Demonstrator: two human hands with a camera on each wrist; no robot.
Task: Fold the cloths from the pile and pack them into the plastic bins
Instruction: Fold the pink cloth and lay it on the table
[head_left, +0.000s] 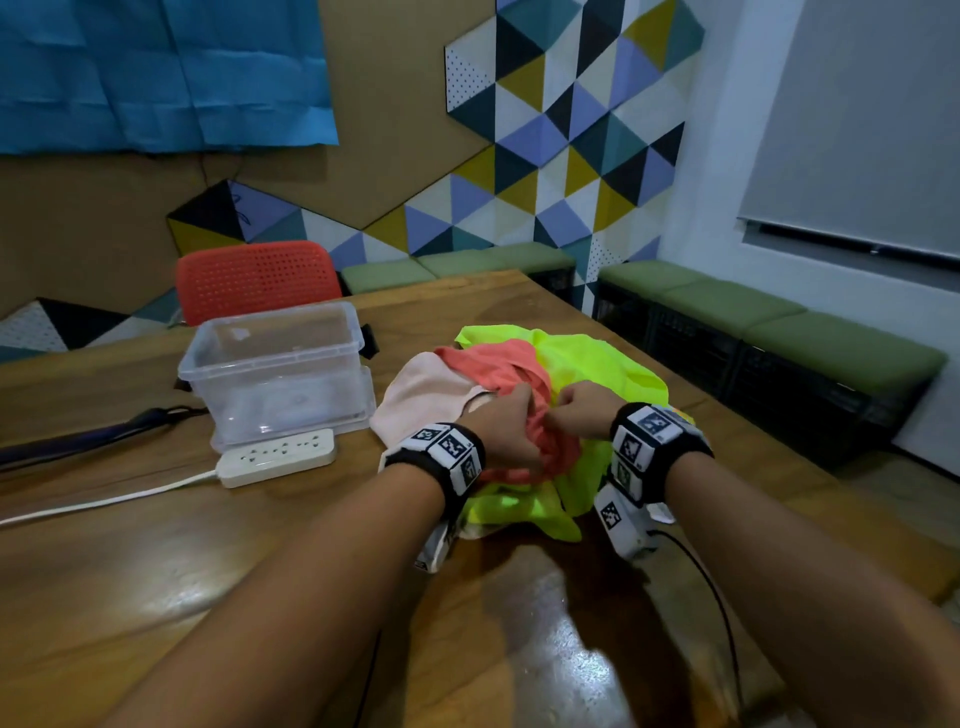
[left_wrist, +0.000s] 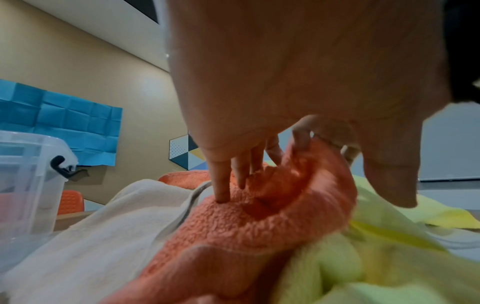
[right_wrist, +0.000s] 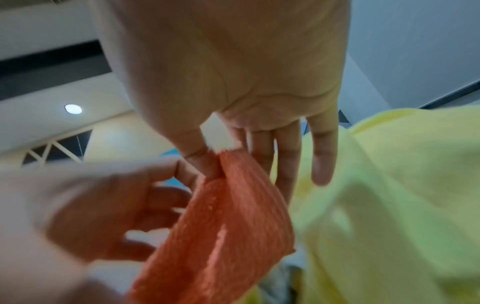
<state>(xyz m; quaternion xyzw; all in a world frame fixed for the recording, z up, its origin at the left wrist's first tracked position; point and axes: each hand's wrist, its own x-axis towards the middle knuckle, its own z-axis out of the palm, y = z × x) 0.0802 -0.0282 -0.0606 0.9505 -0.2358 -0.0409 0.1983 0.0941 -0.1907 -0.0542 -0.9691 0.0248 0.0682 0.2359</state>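
Note:
A coral cloth (head_left: 498, 364) lies on top of the pile, over a neon yellow cloth (head_left: 587, 364) and beside a pale pink cloth (head_left: 426, 395). My right hand (head_left: 563, 410) pinches the edge of the coral cloth (right_wrist: 228, 226) between thumb and forefinger (right_wrist: 218, 162); its other fingers stay straight. My left hand (head_left: 511, 423) is on the same cloth. Its fingers (left_wrist: 221, 185) dig into the coral cloth (left_wrist: 259, 236), while the thumb (left_wrist: 389, 181) hangs apart from it. A clear plastic bin (head_left: 270, 358) stands left of the pile; I cannot tell whether it holds anything.
A white power strip (head_left: 278, 457) with its cord lies in front of the bin on the wooden table (head_left: 208, 571). A red chair (head_left: 254, 278) stands behind the bin. A black cable (head_left: 711, 597) trails from my right wrist. Green benches (head_left: 779, 312) line the walls.

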